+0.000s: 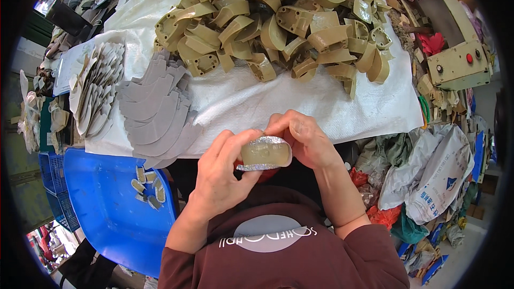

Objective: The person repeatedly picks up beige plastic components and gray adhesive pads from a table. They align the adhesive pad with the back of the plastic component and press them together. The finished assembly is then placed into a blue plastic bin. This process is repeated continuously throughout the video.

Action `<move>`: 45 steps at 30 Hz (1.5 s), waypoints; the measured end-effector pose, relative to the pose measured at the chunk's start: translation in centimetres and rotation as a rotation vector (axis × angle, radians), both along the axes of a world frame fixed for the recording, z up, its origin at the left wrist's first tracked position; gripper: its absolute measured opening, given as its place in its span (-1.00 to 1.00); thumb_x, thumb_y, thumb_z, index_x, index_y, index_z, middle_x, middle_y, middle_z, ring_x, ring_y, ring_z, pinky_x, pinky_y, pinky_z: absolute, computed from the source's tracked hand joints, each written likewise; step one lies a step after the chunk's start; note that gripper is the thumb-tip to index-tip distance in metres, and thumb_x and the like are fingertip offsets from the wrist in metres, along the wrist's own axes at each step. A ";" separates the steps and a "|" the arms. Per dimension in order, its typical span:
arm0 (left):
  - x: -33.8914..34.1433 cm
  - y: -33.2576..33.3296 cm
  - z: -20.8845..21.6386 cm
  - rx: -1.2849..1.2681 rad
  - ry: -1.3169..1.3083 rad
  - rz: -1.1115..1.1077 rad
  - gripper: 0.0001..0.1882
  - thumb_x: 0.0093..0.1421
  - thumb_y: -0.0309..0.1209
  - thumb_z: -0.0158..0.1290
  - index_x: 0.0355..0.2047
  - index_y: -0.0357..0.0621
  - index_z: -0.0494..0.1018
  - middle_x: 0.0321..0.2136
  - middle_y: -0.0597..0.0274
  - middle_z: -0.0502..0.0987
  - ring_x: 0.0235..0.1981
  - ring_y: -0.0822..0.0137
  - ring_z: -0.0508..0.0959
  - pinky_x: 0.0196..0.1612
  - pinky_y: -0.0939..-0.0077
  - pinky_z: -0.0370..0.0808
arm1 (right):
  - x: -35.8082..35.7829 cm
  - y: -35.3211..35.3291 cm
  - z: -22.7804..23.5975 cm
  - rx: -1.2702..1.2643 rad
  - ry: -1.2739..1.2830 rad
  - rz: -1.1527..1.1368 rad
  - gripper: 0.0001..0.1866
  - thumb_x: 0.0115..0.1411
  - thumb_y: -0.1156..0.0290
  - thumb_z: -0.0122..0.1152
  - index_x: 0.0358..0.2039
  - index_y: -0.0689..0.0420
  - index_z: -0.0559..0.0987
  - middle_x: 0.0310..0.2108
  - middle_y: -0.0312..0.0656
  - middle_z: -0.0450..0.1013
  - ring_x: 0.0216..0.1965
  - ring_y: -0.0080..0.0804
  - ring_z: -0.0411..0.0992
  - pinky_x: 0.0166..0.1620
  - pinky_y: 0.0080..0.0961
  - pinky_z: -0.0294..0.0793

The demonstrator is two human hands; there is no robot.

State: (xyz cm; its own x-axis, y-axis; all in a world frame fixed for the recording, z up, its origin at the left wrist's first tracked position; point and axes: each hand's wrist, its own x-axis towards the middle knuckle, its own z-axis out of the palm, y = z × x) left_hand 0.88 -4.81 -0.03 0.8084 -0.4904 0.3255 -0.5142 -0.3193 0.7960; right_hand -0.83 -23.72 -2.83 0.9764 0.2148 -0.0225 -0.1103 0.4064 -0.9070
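My left hand (pixel 222 174) and my right hand (pixel 301 138) together hold one olive plastic heel piece (pixel 263 153) just in front of the table's near edge. A silvery grey wrap (pixel 267 141) lies around its rim, and the fingers of both hands press on it. Behind my hands, a big heap of the same olive heel pieces (pixel 278 21) covers the far part of the white cloth (pixel 246 101). A fan of flat grey cut sheets (pixel 158 112) lies at the cloth's left side, close to my left hand.
A blue plastic chair seat (pixel 101 198) with several small heel scraps (pixel 149 184) stands at the lower left. A stack of pale cut pieces (pixel 96 85) lies left of the grey sheets. Bags and rubbish (pixel 428 176) fill the right; a beige switch box (pixel 458 64) sits at the table's right.
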 end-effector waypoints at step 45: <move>-4.1 14.2 -8.3 -0.218 -0.139 1.079 -0.51 -0.05 -0.51 0.16 -0.09 -0.29 0.25 -0.19 0.13 0.28 -0.08 0.23 0.30 0.02 0.34 0.27 | -2.4 12.0 13.3 -0.239 -0.983 -0.351 -0.80 -0.17 0.41 0.25 -0.43 0.04 0.60 -0.44 -0.31 0.40 -0.50 -0.45 0.28 -0.48 -0.56 0.24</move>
